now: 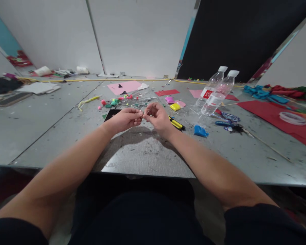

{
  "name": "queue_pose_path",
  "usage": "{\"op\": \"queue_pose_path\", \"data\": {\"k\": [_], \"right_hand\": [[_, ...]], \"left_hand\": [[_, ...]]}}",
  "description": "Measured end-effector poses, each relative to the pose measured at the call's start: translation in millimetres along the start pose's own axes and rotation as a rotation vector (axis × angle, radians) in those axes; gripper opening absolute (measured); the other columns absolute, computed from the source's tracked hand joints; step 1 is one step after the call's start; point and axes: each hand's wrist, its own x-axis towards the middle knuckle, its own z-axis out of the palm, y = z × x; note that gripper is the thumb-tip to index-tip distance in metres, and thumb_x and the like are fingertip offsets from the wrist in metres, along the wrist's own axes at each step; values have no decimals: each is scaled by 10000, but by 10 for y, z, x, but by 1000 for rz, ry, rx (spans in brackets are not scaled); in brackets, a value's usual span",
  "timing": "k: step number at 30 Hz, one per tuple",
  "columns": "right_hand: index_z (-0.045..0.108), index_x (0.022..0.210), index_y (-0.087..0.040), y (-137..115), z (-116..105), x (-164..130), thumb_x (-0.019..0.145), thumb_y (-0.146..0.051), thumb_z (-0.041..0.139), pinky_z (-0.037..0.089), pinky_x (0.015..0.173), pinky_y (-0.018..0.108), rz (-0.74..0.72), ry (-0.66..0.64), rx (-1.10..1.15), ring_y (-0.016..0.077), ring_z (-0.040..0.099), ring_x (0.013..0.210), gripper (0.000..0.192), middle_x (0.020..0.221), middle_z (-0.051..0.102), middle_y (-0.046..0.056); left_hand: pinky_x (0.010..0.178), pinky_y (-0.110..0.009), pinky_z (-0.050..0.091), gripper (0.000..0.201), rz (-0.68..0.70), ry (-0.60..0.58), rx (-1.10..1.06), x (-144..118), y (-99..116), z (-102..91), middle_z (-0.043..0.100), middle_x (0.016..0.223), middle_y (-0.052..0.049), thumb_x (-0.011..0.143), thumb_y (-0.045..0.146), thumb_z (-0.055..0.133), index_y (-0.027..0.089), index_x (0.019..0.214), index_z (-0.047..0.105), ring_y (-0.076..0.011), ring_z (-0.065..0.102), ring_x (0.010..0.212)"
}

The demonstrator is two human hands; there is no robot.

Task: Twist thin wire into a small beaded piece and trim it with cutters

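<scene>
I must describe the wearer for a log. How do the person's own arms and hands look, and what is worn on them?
Both forearms are bare. The left hand and right hand show no gloves, rings or watch. Dark sleeves cover only the upper arms, ending near the elbows.

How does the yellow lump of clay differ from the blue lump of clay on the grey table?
The yellow lump of clay lies farther from the person, beyond the right hand; the blue lump of clay lies nearer, to that hand's right. The yellow one sits beside pink lumps, the blue one below the two clear plastic bottles. Both rest untouched on the grey table.
</scene>
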Motion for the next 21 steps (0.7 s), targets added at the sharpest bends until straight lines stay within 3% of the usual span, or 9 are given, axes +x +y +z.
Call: {"op": "queue_pose_path", "data": {"k": [5,9,15,21], "right_hand": [[516,924,-259,51,-33,-20,751,-395,808,515,614,281,83,35,63,118,584,675,365,785,617,-53],[457,995,-288,68,-17,-40,729,-391,827,534,624,283,120,85,128,126,622,693,467,812,639,-70],[386,1019,-306,45,8,-68,722,-369,830,553,643,292,66,64,53,139,642,758,538,888,667,-62],[455,941,-279,5,60,-92,781,-368,782,549,605,291,6,80,-76,131,619,711,376,840,633,-37]], "left_hand": [[646,-230,467,150,45,63,126,12,19,0,610,655,-9,834,111,745,133,709,665,-80,570,600],[630,-230,450,163,131,77,227,34,14,-24,605,629,-2,829,162,765,147,701,665,-78,547,584],[586,-248,425,169,186,127,341,4,36,37,602,599,-6,830,188,768,165,704,659,-97,542,566],[594,-256,425,199,211,158,449,-46,90,94,599,587,-2,851,152,722,175,670,642,-95,511,551]]}}
